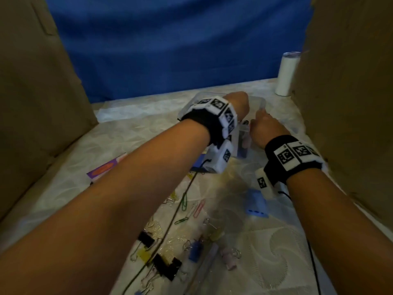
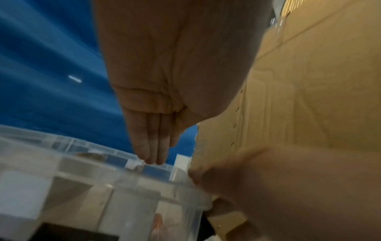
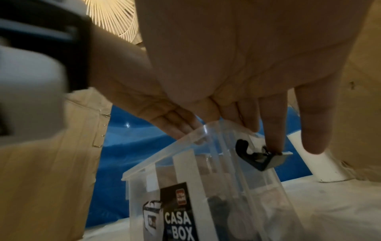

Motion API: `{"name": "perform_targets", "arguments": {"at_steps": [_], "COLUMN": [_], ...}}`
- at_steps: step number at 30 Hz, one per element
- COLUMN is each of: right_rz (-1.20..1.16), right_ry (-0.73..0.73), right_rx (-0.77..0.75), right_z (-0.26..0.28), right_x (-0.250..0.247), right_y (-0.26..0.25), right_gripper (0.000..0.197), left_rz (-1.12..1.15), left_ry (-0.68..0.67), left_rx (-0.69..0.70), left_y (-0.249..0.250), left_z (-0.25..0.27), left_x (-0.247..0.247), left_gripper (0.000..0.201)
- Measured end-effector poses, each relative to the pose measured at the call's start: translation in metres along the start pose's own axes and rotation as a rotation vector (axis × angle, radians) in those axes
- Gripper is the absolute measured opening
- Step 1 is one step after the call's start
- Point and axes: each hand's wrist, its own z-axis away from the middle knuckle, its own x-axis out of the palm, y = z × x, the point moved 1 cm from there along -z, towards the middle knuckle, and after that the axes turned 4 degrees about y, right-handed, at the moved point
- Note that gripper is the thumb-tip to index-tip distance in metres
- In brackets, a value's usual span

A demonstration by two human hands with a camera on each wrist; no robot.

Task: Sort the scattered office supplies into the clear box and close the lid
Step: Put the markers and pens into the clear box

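1. Clear box stands on the desk at about 12 o'clock from the person, between both hands; the scattered paper clips and binder clips lie at 6 o'clock, not yet sorted.
2. Handling, as a judgement: thin, stiff plastic, light and smooth, likely to slide or tip if pushed sideways. Best held by the rim or the walls.
3. Black latch at the box's edge is small and probably snaps hard.
4. Left hand reaches over the box, fingers straight and together, tips at the far rim, holding nothing.
5. Right hand points down at the box's 3 o'clock side, fingers nearly straight, one fingertip pressing the latch; it grips nothing.
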Motion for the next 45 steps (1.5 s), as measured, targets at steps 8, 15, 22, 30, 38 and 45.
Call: {"name": "perform_targets", "arguments": {"at_steps": [8, 15, 22, 30, 38, 45], "right_rz": [-0.078, 0.103, 0.532, 0.596, 0.159, -0.305], "right_ry": [0.093, -0.683, -0.862, -0.793, -0.698, -0.435], "right_rx": [-0.157, -0.757, -0.960, -1.040, -0.841, -0.610], "right_z": [0.060, 0.190, 0.242, 0.244, 0.195, 0.165], "right_x": [-0.016, 0.009, 0.067, 0.077, 0.027, 0.034], "right_y": [-0.020, -0.080, -0.086, -0.090, -0.114, -0.127], "right_gripper": [0.061, 0.022, 0.018, 0.025, 0.014, 0.010], "left_rz": [0.162, 0.160, 0.117, 0.018, -0.228, 0.183], "left_ry": [0.113, 0.009, -0.091, -0.196, -0.279, -0.089], "left_rx": [0.081, -0.252, -0.506, -0.537, -0.503, -0.565], "left_y": [-0.085, -0.163, -0.219, -0.212, -0.202, -0.214], "left_z": [0.166, 0.298, 0.346, 0.338, 0.322, 0.326], "left_x": [-0.024, 0.010, 0.033, 0.043, 0.053, -0.001], "left_gripper": [0.038, 0.031, 0.015, 0.021, 0.031, 0.027]}}
